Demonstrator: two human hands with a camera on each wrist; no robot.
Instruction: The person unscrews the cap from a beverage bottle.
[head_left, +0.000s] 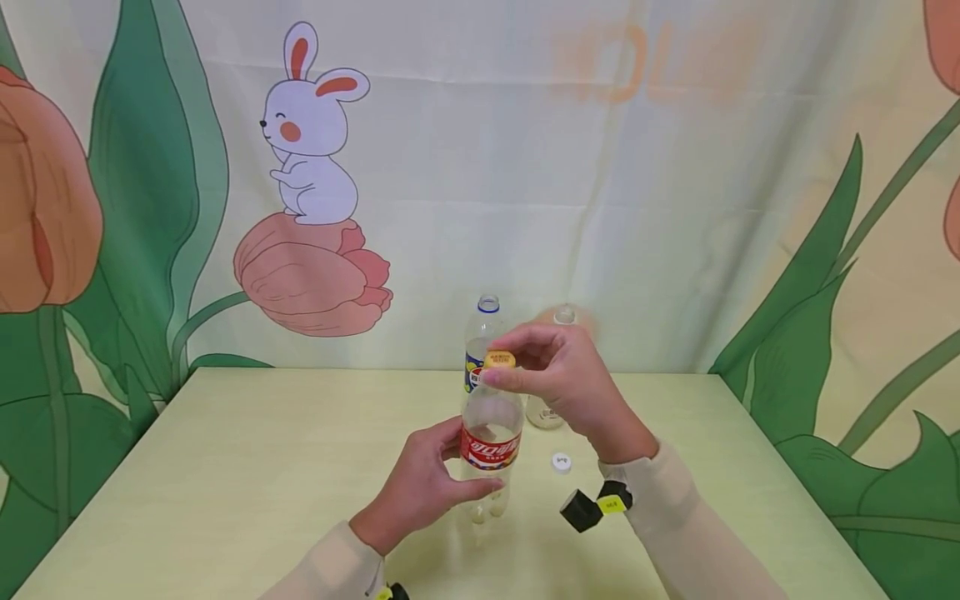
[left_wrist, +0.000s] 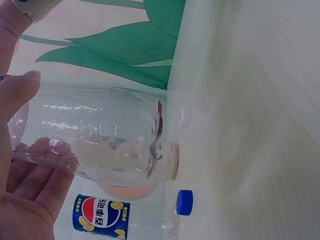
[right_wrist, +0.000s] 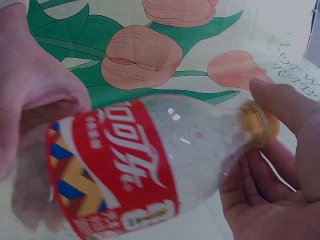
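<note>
My left hand (head_left: 420, 479) grips a clear plastic cola bottle (head_left: 491, 450) with a red label, fingers behind and thumb in front. The bottle stands roughly upright, its base near the table. Over its mouth, my right hand (head_left: 562, 367) pinches an orange-yellow bottle cap (head_left: 500, 359) between thumb and fingers. In the right wrist view the cap (right_wrist: 273, 122) is at the bottle's neck (right_wrist: 256, 124); whether it sits on the thread I cannot tell. The left wrist view shows the bottle's clear lower part (left_wrist: 100, 130) with droplets inside.
Behind the held bottle stands an uncapped bottle with a blue label (head_left: 474, 367). A clear bottle (head_left: 545, 415) stands right of it, partly hidden by my right hand. On the table (head_left: 262, 483) lie a white cap (head_left: 561, 462) and a blue cap (left_wrist: 184, 202). A printed curtain hangs behind.
</note>
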